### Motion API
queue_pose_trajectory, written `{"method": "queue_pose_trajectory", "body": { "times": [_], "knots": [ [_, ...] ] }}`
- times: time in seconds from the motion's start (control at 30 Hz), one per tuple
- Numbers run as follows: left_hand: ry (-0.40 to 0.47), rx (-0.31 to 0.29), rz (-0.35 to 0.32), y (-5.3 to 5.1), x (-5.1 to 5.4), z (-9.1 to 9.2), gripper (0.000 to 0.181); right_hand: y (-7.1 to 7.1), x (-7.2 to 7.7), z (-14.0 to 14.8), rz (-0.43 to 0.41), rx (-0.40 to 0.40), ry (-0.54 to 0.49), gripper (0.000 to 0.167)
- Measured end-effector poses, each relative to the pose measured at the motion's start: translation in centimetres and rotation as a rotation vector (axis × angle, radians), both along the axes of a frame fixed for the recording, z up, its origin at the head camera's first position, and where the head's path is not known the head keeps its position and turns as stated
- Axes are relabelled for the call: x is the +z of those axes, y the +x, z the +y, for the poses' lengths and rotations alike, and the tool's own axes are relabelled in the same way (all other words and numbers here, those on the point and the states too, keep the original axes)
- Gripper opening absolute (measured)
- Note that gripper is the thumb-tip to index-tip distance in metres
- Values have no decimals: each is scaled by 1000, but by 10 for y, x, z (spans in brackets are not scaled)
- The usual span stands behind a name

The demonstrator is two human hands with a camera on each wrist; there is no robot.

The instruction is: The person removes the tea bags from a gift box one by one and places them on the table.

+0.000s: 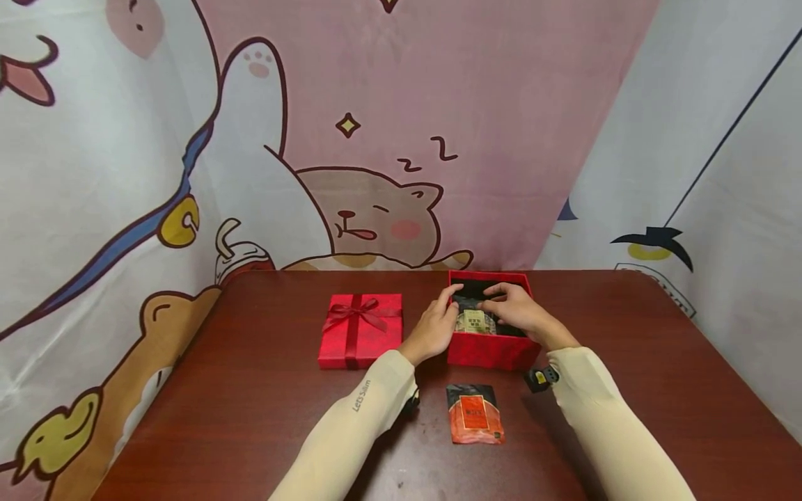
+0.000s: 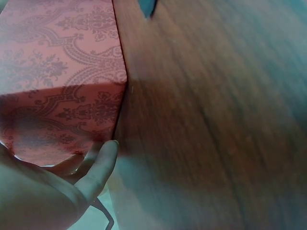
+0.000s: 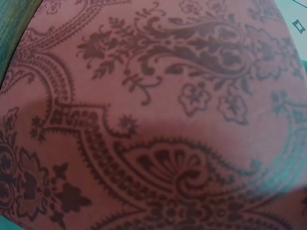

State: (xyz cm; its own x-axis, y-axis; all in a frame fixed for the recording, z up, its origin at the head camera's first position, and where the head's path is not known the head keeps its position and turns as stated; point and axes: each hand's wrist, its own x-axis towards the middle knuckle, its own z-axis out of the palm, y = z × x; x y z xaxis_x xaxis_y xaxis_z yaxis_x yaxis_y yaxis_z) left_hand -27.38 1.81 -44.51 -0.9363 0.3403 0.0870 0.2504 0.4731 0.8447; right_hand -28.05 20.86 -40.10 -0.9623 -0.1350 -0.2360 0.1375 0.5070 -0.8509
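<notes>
A red patterned gift box (image 1: 495, 351) stands uncovered, with dark lining inside. In it lies a dark pouch with a pale label (image 1: 475, 321). My left hand (image 1: 435, 325) is at the box's left wall, index finger and thumb reaching over the rim toward the pouch; in the left wrist view, straight fingers (image 2: 98, 175) lie along the outside. From the right, my right hand (image 1: 516, 308) reaches over the opening with spread fingers, its fingertips beside the pouch's upper edge. Whether they touch it is unclear. Only the box's patterned side (image 3: 158, 115) fills the right wrist view.
The red lid with a ribbon bow (image 1: 360, 348) lies left of the box. An orange and black pouch (image 1: 474, 415) lies flat in front of it, between the forearms. All stand on a brown wooden table (image 1: 263, 396), with a cartoon-printed cloth (image 1: 476, 139) behind.
</notes>
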Motion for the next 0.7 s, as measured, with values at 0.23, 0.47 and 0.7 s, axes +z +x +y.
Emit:
{"method": "queue_pose_trajectory", "body": {
  "times": [0.23, 0.47, 0.7],
  "knots": [
    [3, -1, -6, 0, 0, -1, 45, -2, -2, -2, -7, -2, 30, 55],
    [1, 2, -10, 0, 0, 0, 45, -4, -2, -2, -6, 3, 40, 56],
    [-2, 5, -11, 1, 1, 0, 46, -5, -6, -1, -23, 6, 38, 56]
  ]
}}
